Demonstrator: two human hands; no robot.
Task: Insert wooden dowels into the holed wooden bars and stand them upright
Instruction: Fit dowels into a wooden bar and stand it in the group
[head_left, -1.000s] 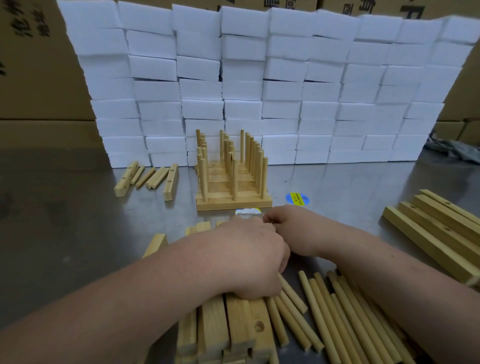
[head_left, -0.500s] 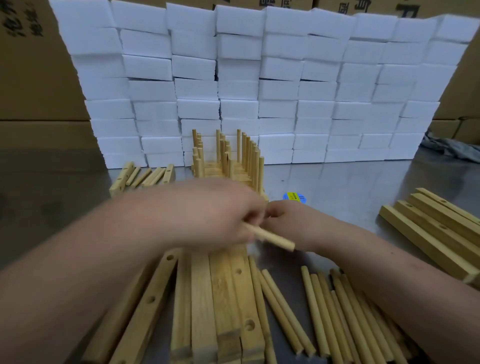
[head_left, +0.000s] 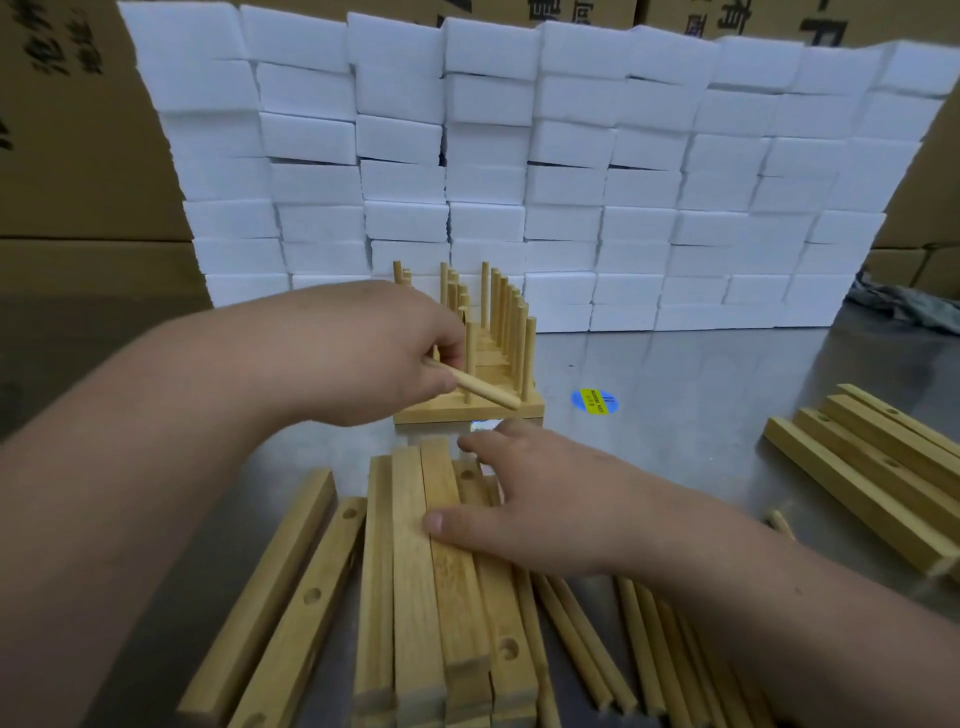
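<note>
My left hand (head_left: 363, 358) pinches a wooden dowel (head_left: 485, 391) above the table, its free end pointing right in front of the finished bars with upright dowels (head_left: 498, 332). My right hand (head_left: 524, 504) lies lower, fingers spread, with its thumb on one bar of the pile of holed wooden bars (head_left: 415, 566). Loose dowels (head_left: 597, 644) lie to the right of that pile, partly hidden under my right forearm.
A second group of holed bars (head_left: 872, 462) lies at the right edge of the steel table (head_left: 685, 384). A wall of white foam blocks (head_left: 519, 171) stands behind, with cardboard boxes around it. A blue and yellow sticker (head_left: 594, 401) marks the table.
My left hand has risen and moved back with the dowel. My right hand has let go of it and dropped onto the bar pile with spread fingers.
</note>
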